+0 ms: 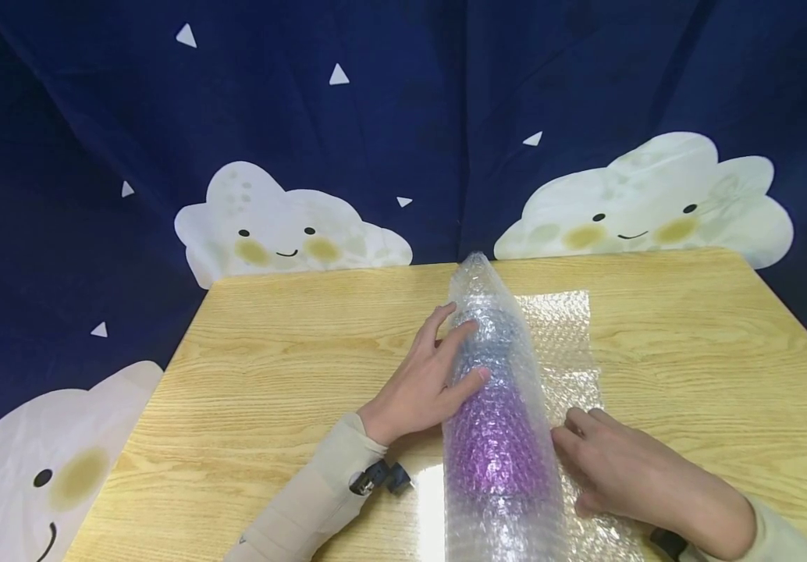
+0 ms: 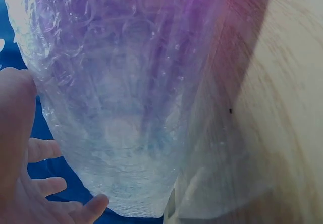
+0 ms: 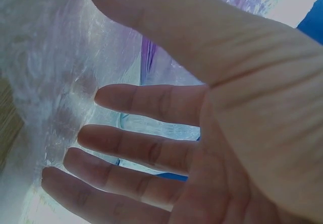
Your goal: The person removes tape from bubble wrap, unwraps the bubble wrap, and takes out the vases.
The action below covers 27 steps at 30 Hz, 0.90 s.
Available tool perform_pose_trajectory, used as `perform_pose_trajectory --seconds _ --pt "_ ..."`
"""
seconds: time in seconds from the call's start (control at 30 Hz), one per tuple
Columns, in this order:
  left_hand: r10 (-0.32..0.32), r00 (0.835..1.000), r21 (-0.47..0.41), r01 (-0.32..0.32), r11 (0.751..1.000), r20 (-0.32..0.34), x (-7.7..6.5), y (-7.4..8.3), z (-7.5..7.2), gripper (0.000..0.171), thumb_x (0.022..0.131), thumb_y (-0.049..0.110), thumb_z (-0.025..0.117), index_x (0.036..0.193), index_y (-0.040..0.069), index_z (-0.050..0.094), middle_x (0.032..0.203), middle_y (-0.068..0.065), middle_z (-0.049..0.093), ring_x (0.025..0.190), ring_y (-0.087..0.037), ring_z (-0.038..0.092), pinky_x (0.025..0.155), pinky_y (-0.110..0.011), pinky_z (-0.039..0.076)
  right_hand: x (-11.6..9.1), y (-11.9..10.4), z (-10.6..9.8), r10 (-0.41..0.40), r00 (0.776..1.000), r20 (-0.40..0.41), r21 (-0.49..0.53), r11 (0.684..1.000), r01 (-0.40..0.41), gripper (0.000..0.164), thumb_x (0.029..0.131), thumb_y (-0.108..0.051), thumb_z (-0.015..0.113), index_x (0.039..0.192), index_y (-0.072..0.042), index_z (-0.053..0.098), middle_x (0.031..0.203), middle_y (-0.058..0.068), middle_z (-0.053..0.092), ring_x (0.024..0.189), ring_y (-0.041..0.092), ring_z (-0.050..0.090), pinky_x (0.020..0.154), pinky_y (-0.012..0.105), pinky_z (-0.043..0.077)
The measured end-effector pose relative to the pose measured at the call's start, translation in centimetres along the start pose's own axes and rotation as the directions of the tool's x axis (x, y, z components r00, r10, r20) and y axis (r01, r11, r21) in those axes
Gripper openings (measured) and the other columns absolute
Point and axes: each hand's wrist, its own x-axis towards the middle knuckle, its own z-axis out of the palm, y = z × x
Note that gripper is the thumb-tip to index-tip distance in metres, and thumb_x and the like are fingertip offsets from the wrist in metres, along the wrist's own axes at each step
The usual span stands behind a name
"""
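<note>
Bubble wrap [image 1: 561, 336] lies on a wood-grained table [image 1: 277, 367], its backdrop [image 1: 403, 117] apparently cloth.

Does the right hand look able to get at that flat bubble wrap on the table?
Yes, it seems so. The right hand is partly over the flat bubble wrap, beside the wrapped bundle, and nothing visible blocks its way.

Behind the light wood-grain desk [image 1: 291, 336] hangs a dark blue curtain [image 1: 403, 117], printed with scattered white triangles [image 1: 339, 75] and smiling clouds: one behind the far edge's left [image 1: 284, 222], another cloud [image 1: 656, 207] right, and a third cloud [image 1: 59, 468] lower left.
</note>
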Motion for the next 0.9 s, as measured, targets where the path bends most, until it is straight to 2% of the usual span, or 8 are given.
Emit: perform_pose_trajectory --seconds 0.1,0.2,0.33,0.47,0.63,0.9 --pt "-0.014 1.000 -0.019 0.013 1.000 -0.015 0.0 0.2 -0.1 0.066 0.103 0.053 0.051 0.159 0.019 0.037 0.174 -0.013 0.010 0.160 -0.037 0.023 0.119 -0.050 0.047 0.0 0.0 0.1 -0.001 1.000 -0.004 -0.007 1.000 0.001 0.059 0.056 -0.046 0.095 0.094 -0.021 0.058 0.085 -0.011 0.044 0.074 0.008 0.038 0.057 0.023 0.040" --pt "-0.012 1.000 -0.024 0.012 1.000 -0.015 -0.1 0.5 -0.1 0.068 0.102 0.053 0.054 0.159 0.020 0.037 0.175 -0.011 0.010 0.164 -0.038 0.002 0.125 -0.057 0.037 0.0 0.0 0.1 -0.005 1.000 -0.009 -0.007 1.000 0.005 0.059 0.056 -0.046 0.095 0.092 -0.021 0.057 0.085 -0.011 0.043 0.074 0.008 0.037 0.057 0.023 0.039" --pt "0.029 1.000 -0.013 -0.029 0.999 -0.003 -0.3 1.1 -0.1 0.073 0.101 0.057 0.055 0.162 0.024 0.032 0.176 -0.009 0.008 0.164 -0.040 -0.001 0.127 -0.066 0.024 0.0 0.0 0.1 -0.006 1.000 -0.010 -0.008 1.000 0.006 0.059 0.055 -0.046 0.095 0.092 -0.021 0.056 0.084 -0.012 0.043 0.074 0.008 0.038 0.057 0.023 0.039" --pt "0.089 0.996 -0.012 -0.088 0.996 0.032 -0.6 1.7 0.1 0.078 0.100 0.071 0.041 0.164 0.029 0.027 0.177 -0.006 0.007 0.164 -0.039 -0.005 0.127 -0.071 0.017 0.0 0.0 0.0 -0.008 1.000 -0.005 -0.013 1.000 0.008 0.059 0.055 -0.047 0.095 0.092 -0.022 0.056 0.084 -0.012 0.043 0.074 0.008 0.038 0.058 0.024 0.040" --pt "0.139 0.986 -0.021 -0.138 0.990 0.095 -0.8 2.4 0.3 0.087 0.096 0.083 0.017 0.166 0.032 0.021 0.177 -0.004 0.009 0.164 -0.036 -0.009 0.127 -0.072 0.016 0.0 0.0 -0.1 -0.011 1.000 -0.006 -0.016 1.000 0.011 0.059 0.055 -0.048 0.095 0.091 -0.023 0.056 0.084 -0.013 0.043 0.074 0.007 0.038 0.058 0.024 0.040" --pt "0.148 0.982 -0.010 -0.148 0.989 0.120 -0.8 2.3 0.6 0.089 0.096 0.083 0.010 0.166 0.029 0.023 0.176 -0.006 0.013 0.164 -0.036 -0.007 0.129 -0.068 0.015 0.1 0.0 -0.1 0.002 1.000 0.011 -0.002 1.000 -0.002 0.058 0.056 -0.047 0.095 0.093 -0.022 0.057 0.084 -0.012 0.044 0.075 0.007 0.039 0.058 0.024 0.040"
